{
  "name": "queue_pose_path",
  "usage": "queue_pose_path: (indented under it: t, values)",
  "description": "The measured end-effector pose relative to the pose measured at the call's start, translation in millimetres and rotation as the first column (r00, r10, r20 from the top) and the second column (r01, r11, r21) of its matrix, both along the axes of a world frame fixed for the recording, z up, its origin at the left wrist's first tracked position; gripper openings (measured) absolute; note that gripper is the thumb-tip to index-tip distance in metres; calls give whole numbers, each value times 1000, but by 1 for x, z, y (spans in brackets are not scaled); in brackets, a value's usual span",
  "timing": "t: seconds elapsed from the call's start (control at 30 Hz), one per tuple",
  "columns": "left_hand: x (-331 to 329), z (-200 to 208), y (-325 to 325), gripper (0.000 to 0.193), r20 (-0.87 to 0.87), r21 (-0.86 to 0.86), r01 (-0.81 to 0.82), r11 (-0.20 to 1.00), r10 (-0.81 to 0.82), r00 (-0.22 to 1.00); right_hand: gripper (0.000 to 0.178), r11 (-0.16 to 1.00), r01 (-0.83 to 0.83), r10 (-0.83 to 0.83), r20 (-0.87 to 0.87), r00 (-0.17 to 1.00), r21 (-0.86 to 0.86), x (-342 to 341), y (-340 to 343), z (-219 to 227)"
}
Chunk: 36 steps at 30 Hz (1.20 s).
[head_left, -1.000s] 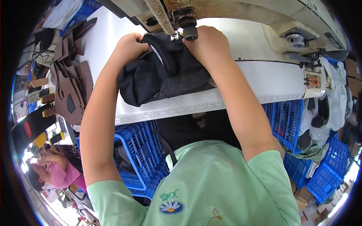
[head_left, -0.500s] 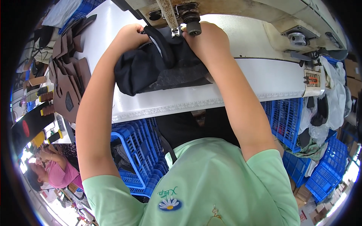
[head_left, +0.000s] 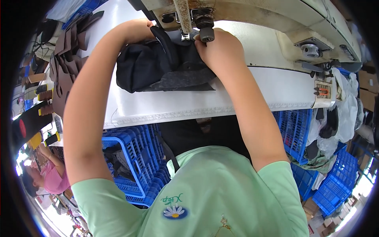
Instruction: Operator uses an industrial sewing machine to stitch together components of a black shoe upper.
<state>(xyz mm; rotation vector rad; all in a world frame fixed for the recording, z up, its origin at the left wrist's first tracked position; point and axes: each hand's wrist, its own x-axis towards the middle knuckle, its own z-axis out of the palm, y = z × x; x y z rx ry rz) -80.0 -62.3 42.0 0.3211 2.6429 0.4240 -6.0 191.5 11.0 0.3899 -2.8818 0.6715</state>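
Note:
A black fabric piece (head_left: 138, 67) with a thick padded edge, like a soft shoe upper, lies bunched on the white sewing machine table (head_left: 158, 104). Its far part runs under the metal presser foot (head_left: 185, 37) of the sewing machine (head_left: 252, 15). At the far left of the piece, my left hand (head_left: 140, 31) is closed on the padded edge, most of its fingers hidden behind the cloth. My right hand (head_left: 224, 49) pinches the piece just right of the presser foot; the machine's round dark knob (head_left: 207, 34) covers part of those fingers.
Brown cut pieces (head_left: 65, 73) are heaped along the table's left side, near thread spools (head_left: 45, 94). Below the front edge stands a blue crate (head_left: 136, 166) with dark pieces inside. More blue crates (head_left: 294, 130) and plastic bags (head_left: 343, 110) are at the right. A person in pink (head_left: 55, 177) sits at the far left.
My left forearm has swung outward to the left. The fabric has turned slightly under the presser foot, and the pale strip along its padded edge no longer shows. My right hand keeps its pinch.

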Motion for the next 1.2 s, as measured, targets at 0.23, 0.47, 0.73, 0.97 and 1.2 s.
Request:
queue_pose_path:
  t: [0.23, 0.47, 0.73, 0.97, 1.2]
  values:
    - [4, 2, 10, 42, 161, 64, -53, 997, 42, 986, 15, 992, -55, 48, -73, 996, -111, 6, 3, 2]
    - [-5, -8, 5, 54, 94, -3, -58, 998, 58, 994, 16, 987, -89, 84, -48, 995, -134, 11, 3, -6]
    - [-16, -24, -8, 25, -49, 135, 34, 990, -27, 998, 19, 986, -108, 93, -119, 989, -127, 16, -4, -15]
    - [-38, -32, -16, 37, -271, 13, 317, 948, -302, 914, 17, 994, -83, 75, -108, 991, -72, 24, -13, -10]
    - [-65, -24, -10, 28, -597, -364, 536, 762, -632, 494, 17, 991, -110, 93, -191, 977, -78, 25, -15, -9]
